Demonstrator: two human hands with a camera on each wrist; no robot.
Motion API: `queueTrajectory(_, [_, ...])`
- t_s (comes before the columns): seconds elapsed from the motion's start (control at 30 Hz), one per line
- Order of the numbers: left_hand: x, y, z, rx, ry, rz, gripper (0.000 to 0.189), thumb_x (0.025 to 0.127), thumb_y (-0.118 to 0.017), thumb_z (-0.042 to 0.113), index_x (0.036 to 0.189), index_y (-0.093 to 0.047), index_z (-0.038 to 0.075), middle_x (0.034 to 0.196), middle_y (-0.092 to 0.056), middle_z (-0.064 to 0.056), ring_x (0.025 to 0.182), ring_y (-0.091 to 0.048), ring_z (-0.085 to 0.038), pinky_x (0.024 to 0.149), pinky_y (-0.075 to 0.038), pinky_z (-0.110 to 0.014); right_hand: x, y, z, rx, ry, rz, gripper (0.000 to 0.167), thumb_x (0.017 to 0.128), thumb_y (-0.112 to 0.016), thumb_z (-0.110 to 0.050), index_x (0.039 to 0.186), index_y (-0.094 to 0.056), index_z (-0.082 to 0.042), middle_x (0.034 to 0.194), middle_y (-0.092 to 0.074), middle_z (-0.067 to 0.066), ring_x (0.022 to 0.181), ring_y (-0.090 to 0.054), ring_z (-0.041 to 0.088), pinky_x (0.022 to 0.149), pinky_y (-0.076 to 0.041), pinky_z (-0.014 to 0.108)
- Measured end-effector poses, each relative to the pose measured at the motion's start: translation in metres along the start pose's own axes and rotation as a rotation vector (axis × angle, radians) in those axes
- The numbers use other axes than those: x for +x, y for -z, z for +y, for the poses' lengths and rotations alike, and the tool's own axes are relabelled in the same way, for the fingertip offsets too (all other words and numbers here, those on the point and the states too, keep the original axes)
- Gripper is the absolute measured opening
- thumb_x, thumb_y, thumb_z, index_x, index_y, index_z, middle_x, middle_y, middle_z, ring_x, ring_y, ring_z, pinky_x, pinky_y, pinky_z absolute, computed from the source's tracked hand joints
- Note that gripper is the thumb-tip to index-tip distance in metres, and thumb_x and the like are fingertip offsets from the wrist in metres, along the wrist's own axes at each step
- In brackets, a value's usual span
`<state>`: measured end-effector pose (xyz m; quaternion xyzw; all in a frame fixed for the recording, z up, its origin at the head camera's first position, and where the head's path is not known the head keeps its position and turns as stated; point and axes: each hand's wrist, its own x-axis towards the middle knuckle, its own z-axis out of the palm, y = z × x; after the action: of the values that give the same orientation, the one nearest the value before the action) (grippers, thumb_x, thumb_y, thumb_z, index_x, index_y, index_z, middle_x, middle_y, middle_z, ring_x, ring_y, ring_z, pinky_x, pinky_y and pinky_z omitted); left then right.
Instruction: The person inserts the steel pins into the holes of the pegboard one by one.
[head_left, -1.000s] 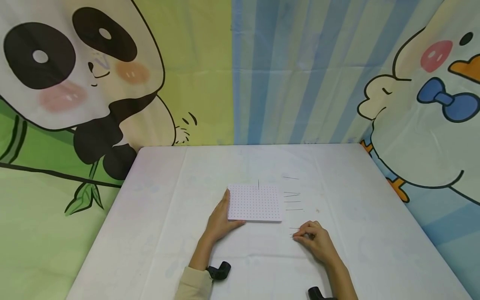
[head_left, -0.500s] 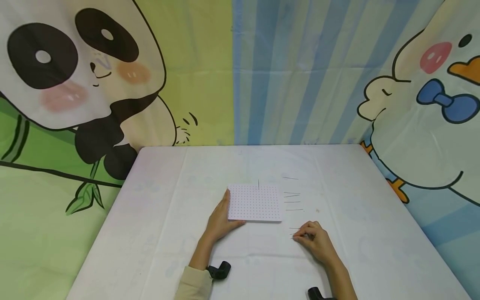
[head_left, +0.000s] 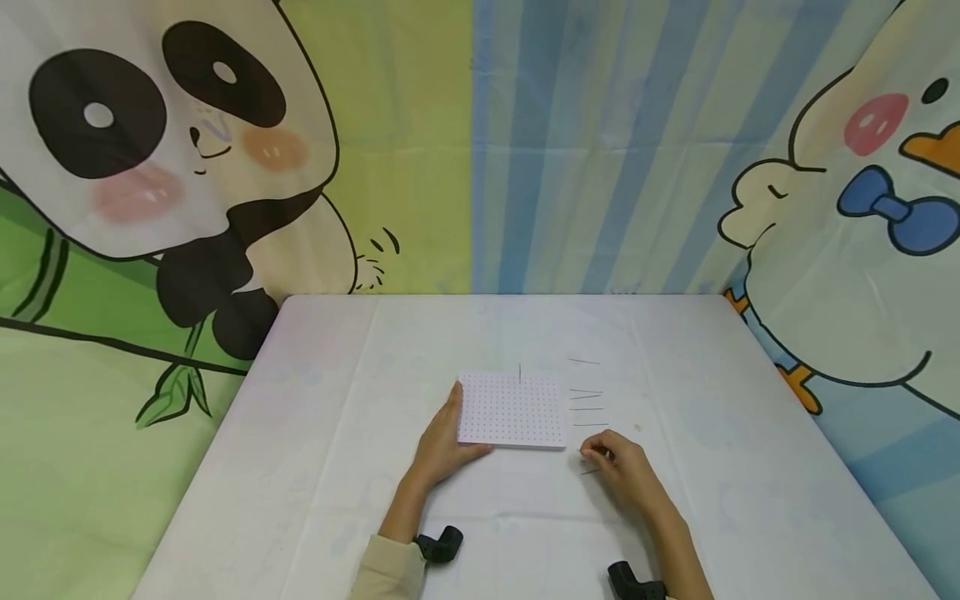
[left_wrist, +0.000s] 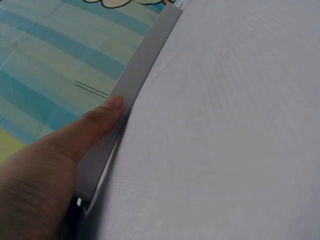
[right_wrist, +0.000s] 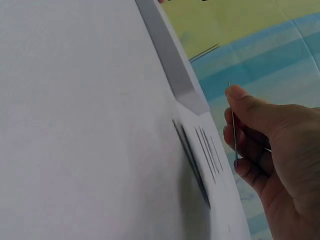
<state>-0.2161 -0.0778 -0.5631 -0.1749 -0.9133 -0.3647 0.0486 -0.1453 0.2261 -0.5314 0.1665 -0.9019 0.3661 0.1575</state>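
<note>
A white board dotted with rows of small holes [head_left: 513, 408] lies on the white table. My left hand [head_left: 442, 437] holds its near left corner, fingers along the left side and thumb pressed on the front edge. Thin pins [left_wrist: 91, 89] stand upright near the board's far edge. Right of the board, my right hand [head_left: 618, 467] is raised over the table. It pinches a thin metal pin [right_wrist: 233, 132] between thumb and fingers, the pin's tip poking out above the thumb.
Several more thin pins [head_left: 587, 409] lie in a loose column on the table [head_left: 360, 492] along the board's right side. Two pins [right_wrist: 192, 165] lie nearer the table's front. Cartoon-printed cloth [head_left: 600, 150] hangs behind and at both sides.
My right hand has lifted a pin off the table, rising and moving slightly left. My left hand keeps its place on the board. The head view has tipped up slightly.
</note>
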Motion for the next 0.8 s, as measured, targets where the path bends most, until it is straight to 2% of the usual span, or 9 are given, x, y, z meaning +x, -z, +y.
queueTrajectory(0.23, [0.001,0.0,-0.001,0.005,-0.012,0.006,0.119,0.064,-0.081,0.045,0.148,-0.008,0.002,0.152,-0.016,-0.013,0.136,-0.023,-0.028,0.106,-0.027,-0.042,0.042,-0.013,-0.009,0.133,-0.046,0.002,0.006,0.087,-0.063,-0.012,0.091,-0.062,-0.008,0.076,-0.063,-0.008,0.067,-0.059,0.005,0.059,-0.048,0.023])
queueTrajectory(0.37, [-0.001,-0.001,-0.002,-0.011,-0.004,-0.003,0.118,0.065,-0.081,0.045,0.148,-0.008,0.004,0.152,-0.015,-0.011,0.136,-0.022,-0.026,0.107,-0.025,-0.04,0.062,-0.028,-0.012,0.223,-0.025,0.01,0.007,0.087,-0.063,-0.012,0.091,-0.061,-0.007,0.075,-0.065,-0.006,0.068,-0.063,0.007,0.061,-0.052,0.024])
queueTrajectory(0.53, [-0.002,0.0,-0.001,-0.028,0.0,-0.007,0.117,0.065,-0.081,0.044,0.148,-0.009,0.003,0.152,-0.016,-0.011,0.136,-0.023,-0.027,0.107,-0.026,-0.04,0.086,-0.049,-0.014,0.298,0.048,0.155,0.01,0.082,-0.068,-0.001,0.089,-0.061,-0.002,0.075,-0.068,0.002,0.065,-0.066,0.011,0.062,-0.053,0.022])
queueTrajectory(0.67, [-0.002,0.001,0.0,-0.028,0.008,-0.017,0.117,0.065,-0.08,0.045,0.148,-0.008,0.004,0.152,-0.015,-0.01,0.136,-0.023,-0.027,0.107,-0.026,-0.04,0.101,-0.062,-0.014,0.269,0.08,0.271,0.011,0.081,-0.068,-0.001,0.089,-0.061,0.0,0.076,-0.069,0.005,0.066,-0.067,0.014,0.062,-0.053,0.02])
queueTrajectory(0.8, [-0.002,0.001,-0.001,-0.022,-0.003,-0.014,0.117,0.066,-0.08,0.045,0.148,-0.008,0.003,0.152,-0.015,-0.011,0.135,-0.024,-0.028,0.106,-0.027,-0.041,0.11,-0.073,-0.014,0.218,0.08,0.321,0.011,0.082,-0.068,-0.004,0.09,-0.061,-0.002,0.078,-0.069,0.005,0.068,-0.067,0.015,0.062,-0.053,0.021])
